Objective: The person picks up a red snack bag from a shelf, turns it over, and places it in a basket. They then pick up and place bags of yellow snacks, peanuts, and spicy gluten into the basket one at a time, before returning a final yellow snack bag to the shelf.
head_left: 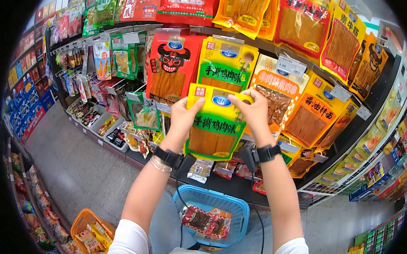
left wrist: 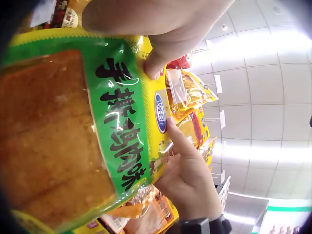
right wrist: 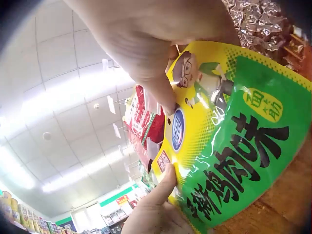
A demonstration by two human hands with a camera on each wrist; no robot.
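A yellow and green snack pouch [head_left: 215,123] with brown contents is held upright in front of the rack. The left hand [head_left: 184,118] pinches its upper left corner, thumb on the front. At the upper right corner the right hand [head_left: 254,112] pinches it the same way. The pouch [left wrist: 53,131] fills much of the left wrist view, with the left hand [left wrist: 161,24] at its top edge and the right hand [left wrist: 187,180] beyond. In the right wrist view the pouch [right wrist: 229,141] lies between the right hand [right wrist: 156,53] and the left hand [right wrist: 158,209].
A matching pouch [head_left: 227,60] hangs right behind, beside a red pouch [head_left: 174,66] and an orange one [head_left: 311,109]. Below is a blue basket [head_left: 243,210] holding red packets [head_left: 204,221]. An orange basket [head_left: 80,219] stands at lower left. Shelves [head_left: 385,130] line the right.
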